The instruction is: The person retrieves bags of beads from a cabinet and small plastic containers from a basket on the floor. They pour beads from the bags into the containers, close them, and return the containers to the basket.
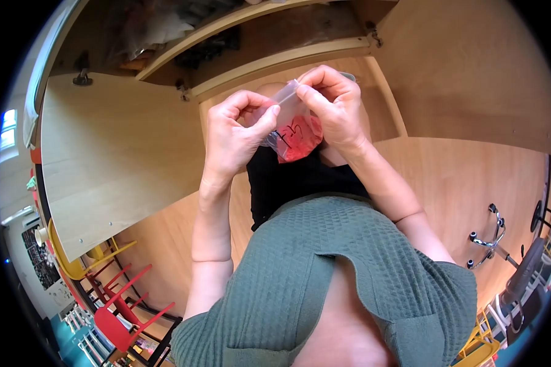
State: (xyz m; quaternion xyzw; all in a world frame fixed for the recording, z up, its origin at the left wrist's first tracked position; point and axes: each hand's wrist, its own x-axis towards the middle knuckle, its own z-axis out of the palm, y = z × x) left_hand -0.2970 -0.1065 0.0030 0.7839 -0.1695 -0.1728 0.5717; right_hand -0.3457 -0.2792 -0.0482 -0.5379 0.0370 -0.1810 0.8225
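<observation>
A small clear zip bag [296, 136] hangs between my hands, with red contents inside and dark handwriting on its front. My left hand [237, 129] pinches the bag's upper left edge between thumb and fingers. At the top right corner, my right hand [337, 101] grips the bag's rim the same way. The bag's top strip runs slanted between the two pinches. Whether the seal is open or closed I cannot tell. What the red contents are is not clear through the plastic.
An open wooden cabinet stands ahead, its left door [122, 159] and right door [471, 67] swung outward. Plastic-wrapped items [153, 30] fill a dim upper shelf. Red chairs [119, 318] are at lower left, and a wheeled chair base [490, 235] is on the right.
</observation>
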